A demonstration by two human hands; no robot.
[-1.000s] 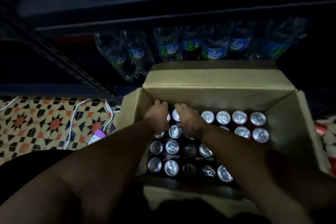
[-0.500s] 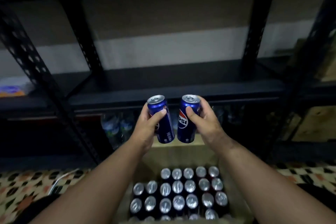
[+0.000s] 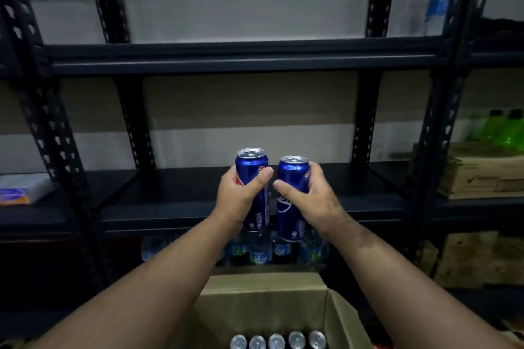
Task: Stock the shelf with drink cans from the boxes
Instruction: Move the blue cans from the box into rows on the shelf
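Observation:
My left hand [image 3: 241, 197] grips a tall blue Pepsi can [image 3: 253, 167] upright. My right hand [image 3: 314, 201] grips a second blue Pepsi can [image 3: 292, 178] right beside it. Both cans hang in the air in front of the black metal shelf [image 3: 198, 207], at the level of its middle board, which is bare at this spot. Below my arms stands the open cardboard box [image 3: 269, 303], with several silver can tops [image 3: 276, 340] showing at its far row.
Water bottles [image 3: 261, 252] lie on the low shelf behind the box. Perforated black uprights [image 3: 48, 122] frame the bay. Another cardboard box [image 3: 482, 176] with green bottles sits on the right shelf; a packet [image 3: 19, 188] lies on the left shelf. A water bottle [image 3: 436, 8] stands upper right.
Both hands went from reaching into the box to lifting one can each. The cans have risen from below the shelf edge to the level of the middle board, and my view has tilted up.

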